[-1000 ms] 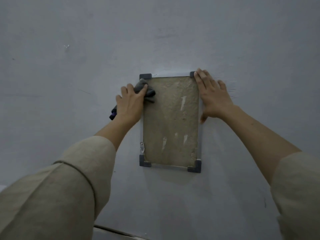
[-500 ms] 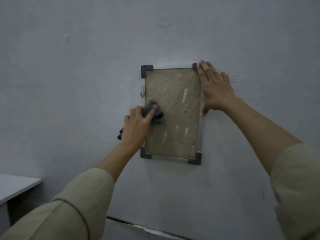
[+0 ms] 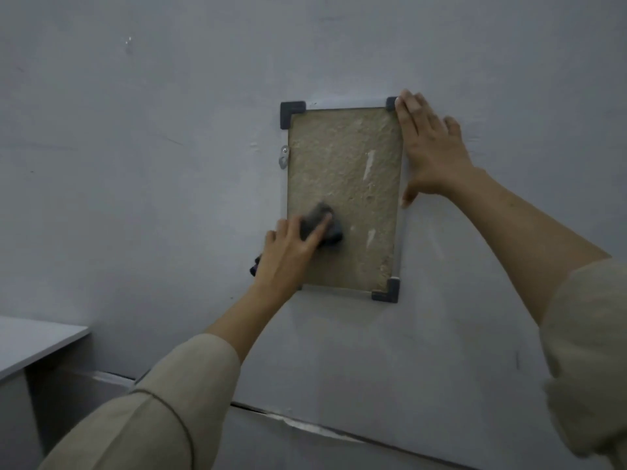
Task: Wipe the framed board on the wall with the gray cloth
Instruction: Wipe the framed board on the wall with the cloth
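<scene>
While the wiping is under way, a pale worktop (image 3: 37, 337) is sitting low and well off to the left of the grip, carrying nothing that matters here. Nearer in, the left hand (image 3: 288, 249) is pressing the gray cloth (image 3: 322, 223) against the lower left part of the board (image 3: 342, 184), with its fingers laid over the bunched cloth and a dark tail of it hanging out behind the palm. Above the grip, a small metal hanger (image 3: 284, 157) is showing at the frame's left edge. Across the board, the right hand (image 3: 429, 154) is lying flat and released, fingers straight, steadying the frame's upper right edge against the wall (image 3: 169, 164). Judging by this, the lower part is being wiped; next the cloth probably needs sweeping rightward toward the pale streaks, keeping pressure even so the frame is not shifting.
</scene>
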